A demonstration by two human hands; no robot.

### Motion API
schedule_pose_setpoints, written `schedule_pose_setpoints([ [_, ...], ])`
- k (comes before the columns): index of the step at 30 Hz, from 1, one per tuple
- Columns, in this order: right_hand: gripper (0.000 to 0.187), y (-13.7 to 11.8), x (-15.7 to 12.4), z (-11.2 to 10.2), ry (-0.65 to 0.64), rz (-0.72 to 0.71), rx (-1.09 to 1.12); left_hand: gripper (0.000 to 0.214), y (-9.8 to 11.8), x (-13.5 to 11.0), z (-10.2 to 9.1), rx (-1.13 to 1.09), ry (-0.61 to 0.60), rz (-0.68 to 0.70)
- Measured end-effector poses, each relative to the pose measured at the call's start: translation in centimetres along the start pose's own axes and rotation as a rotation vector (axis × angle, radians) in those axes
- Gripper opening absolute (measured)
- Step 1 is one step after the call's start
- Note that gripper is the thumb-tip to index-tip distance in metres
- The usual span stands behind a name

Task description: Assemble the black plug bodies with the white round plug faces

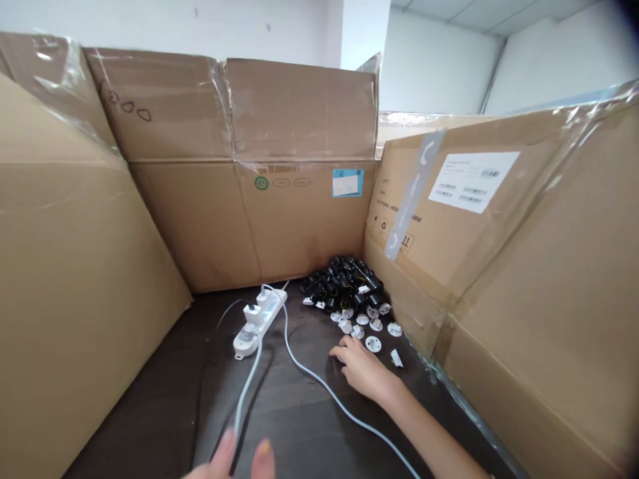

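From my remote station I found the white discs (373,344) scattered on the dark table (299,412), before the heap of black parts (344,283). I judged the discs light, stiff and smooth, possibly brittle at the fittings; opposite points of the rim offered the best hold. The right hand (360,366) was beside them, fingers loosely spread, no object seen in its grasp; I could not confirm contact. The left hand (223,459), blurred and cropped, had thumb and finger parted near the white cable (248,382); touch was undetermined.
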State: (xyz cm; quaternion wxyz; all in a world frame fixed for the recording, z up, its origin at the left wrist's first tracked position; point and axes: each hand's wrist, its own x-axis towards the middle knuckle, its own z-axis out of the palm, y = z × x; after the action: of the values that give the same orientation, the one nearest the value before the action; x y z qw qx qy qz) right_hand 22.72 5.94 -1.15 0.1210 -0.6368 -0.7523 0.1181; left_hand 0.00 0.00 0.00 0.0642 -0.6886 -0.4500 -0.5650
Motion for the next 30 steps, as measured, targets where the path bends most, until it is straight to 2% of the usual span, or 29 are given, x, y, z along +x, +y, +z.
schedule_pose_setpoints([
  [2,0.035,0.8,-0.2,-0.3,0.041,0.014,0.062,0.034,-0.6,1.3,1.0,-0.012,-0.016,0.102],
  [5,0.029,2.9,-1.4,-2.2,0.208,0.101,0.136,0.032,-0.4,3.8,2.5,-0.095,-0.117,0.234],
  [7,0.026,4.4,-2.6,-3.3,0.295,0.246,0.043,0.031,0.2,5.9,3.8,-0.155,-0.166,0.229],
  [9,0.022,5.5,-3.9,-3.4,0.292,0.391,-0.114,0.026,0.5,7.9,5.7,-0.222,-0.225,0.156],
  [11,0.018,6.0,-4.9,-2.2,0.285,0.394,-0.223,0.023,0.4,9.2,8.1,-0.279,-0.325,0.100],
  [13,0.024,6.4,-5.2,-0.2,0.333,0.319,-0.300,0.022,-0.2,9.6,10.5,-0.333,-0.397,0.055],
  [17,0.038,7.1,-3.8,2.5,0.474,0.224,-0.314,0.024,-2.0,8.5,13.9,-0.411,-0.453,-0.011],
  [20,0.047,7.5,-1.5,2.8,0.515,0.197,-0.299,0.023,-3.6,7.0,15.0,-0.420,-0.419,-0.054],
  [24,0.046,7.8,1.2,3.1,0.563,0.243,-0.317,0.022,-5.6,5.9,15.5,-0.431,-0.409,-0.045],
  [27,0.044,7.8,2.0,3.4,0.669,0.326,-0.292,0.022,-6.8,5.9,15.0,-0.397,-0.359,-0.093],
  [30,0.039,7.7,2.4,2.5,0.785,0.296,-0.221,0.022,-7.6,6.1,13.8,-0.370,-0.294,-0.133],
])
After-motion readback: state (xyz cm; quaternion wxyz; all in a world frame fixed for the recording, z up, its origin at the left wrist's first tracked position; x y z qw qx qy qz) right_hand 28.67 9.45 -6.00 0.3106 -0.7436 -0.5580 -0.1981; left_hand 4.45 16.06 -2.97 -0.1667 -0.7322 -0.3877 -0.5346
